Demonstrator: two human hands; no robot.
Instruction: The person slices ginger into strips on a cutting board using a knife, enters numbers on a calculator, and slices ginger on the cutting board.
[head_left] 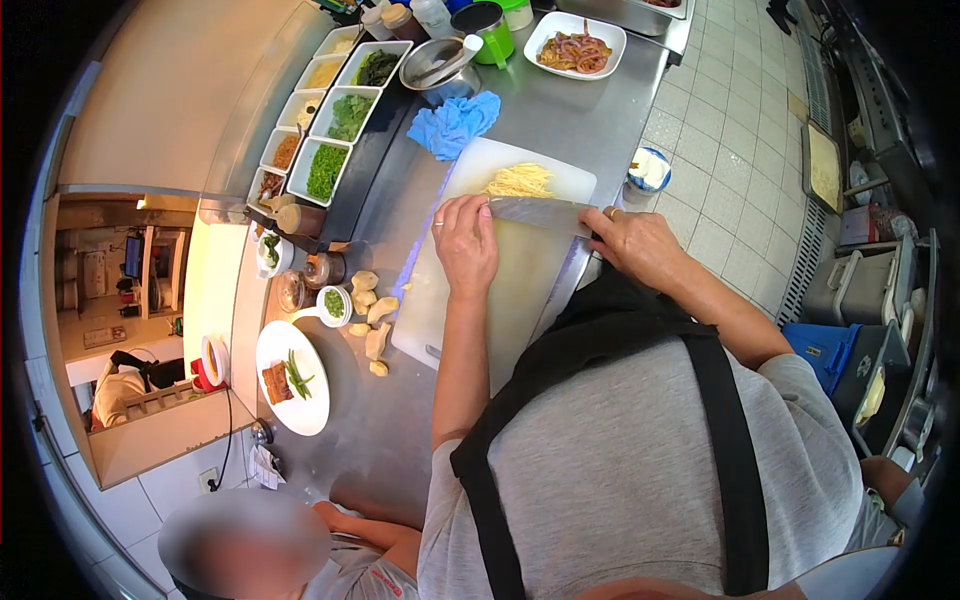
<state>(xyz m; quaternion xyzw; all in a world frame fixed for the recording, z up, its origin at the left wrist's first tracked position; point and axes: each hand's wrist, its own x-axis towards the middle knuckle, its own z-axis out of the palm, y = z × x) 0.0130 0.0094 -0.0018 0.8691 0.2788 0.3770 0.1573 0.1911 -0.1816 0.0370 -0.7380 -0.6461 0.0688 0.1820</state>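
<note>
My right hand [635,243] is wrapped around the handle of a broad kitchen knife [545,213], its blade lying across a white cutting board [470,300]. My left hand [466,240] is closed at the blade's tip end, fingers together and apparently gripping the tip. Just beyond the blade sits a pile of thin pale-yellow shreds [520,181] on the board. Left of the board, several peeled pale root pieces, resembling ginger [375,342], rest on the steel counter [385,420].
Beyond the board are a crumpled blue cloth [455,125], a metal pot [440,70] and a square bowl of food [575,48]. Trays of chopped greens [326,170] line the left. A plate [300,405] stands near another person [350,550] at lower left.
</note>
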